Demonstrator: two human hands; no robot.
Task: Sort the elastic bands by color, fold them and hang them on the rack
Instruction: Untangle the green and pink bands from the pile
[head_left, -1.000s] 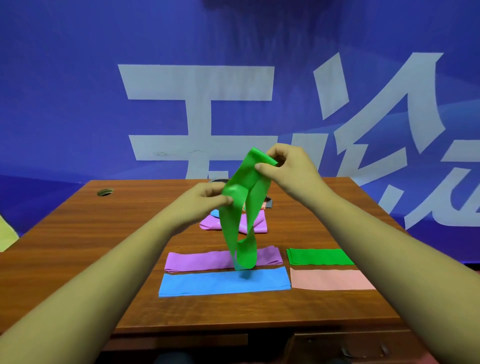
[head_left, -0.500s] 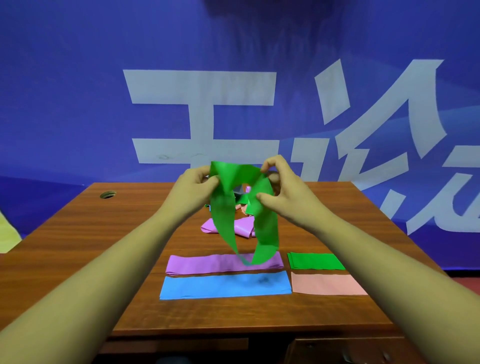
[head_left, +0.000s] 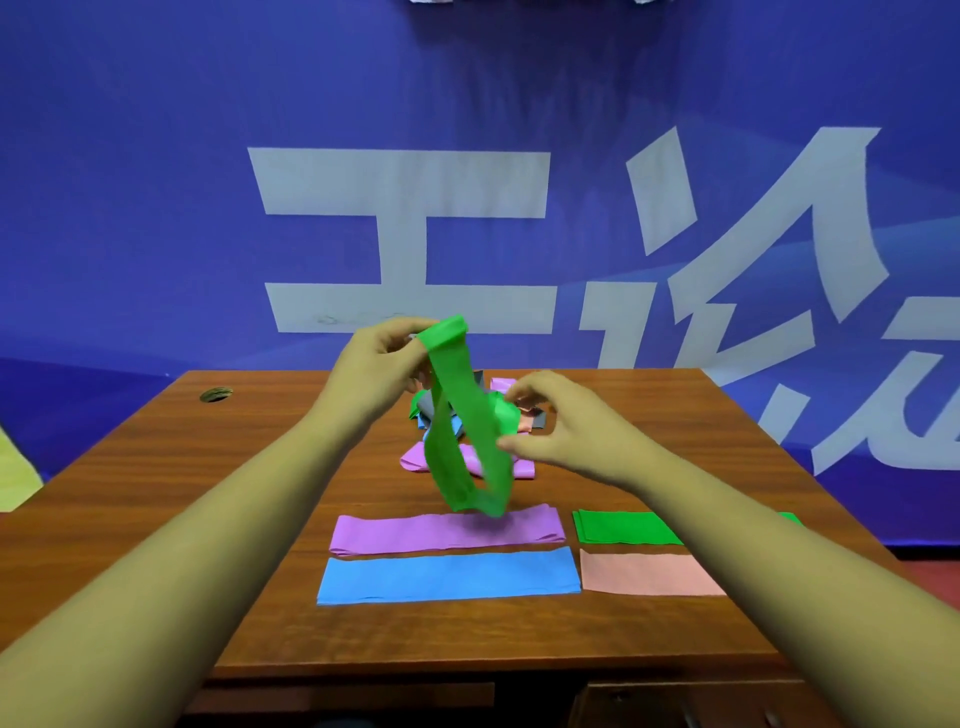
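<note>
A green elastic band (head_left: 457, 410) hangs as a loop above the wooden table (head_left: 156, 493). My left hand (head_left: 382, 366) pinches its top end high up. My right hand (head_left: 550, 423) holds the band's other part lower and to the right, fingers curled around it. Flat on the table lie a folded purple band (head_left: 447, 532), a blue band (head_left: 449, 577), a folded green band (head_left: 626, 527) and a pink band (head_left: 649, 574). Behind the hanging loop sits a loose pile of bands (head_left: 524, 421) in purple, pink, grey and blue. No rack is visible.
A round cable hole (head_left: 215, 395) sits in the table's far left corner. A blue banner with white characters (head_left: 410, 182) fills the background. The table's front edge runs below the blue band, with drawers under it.
My left hand has risen with the band's top end while my right hand dropped lower and to the right; the green loop now hangs more stretched between them.
</note>
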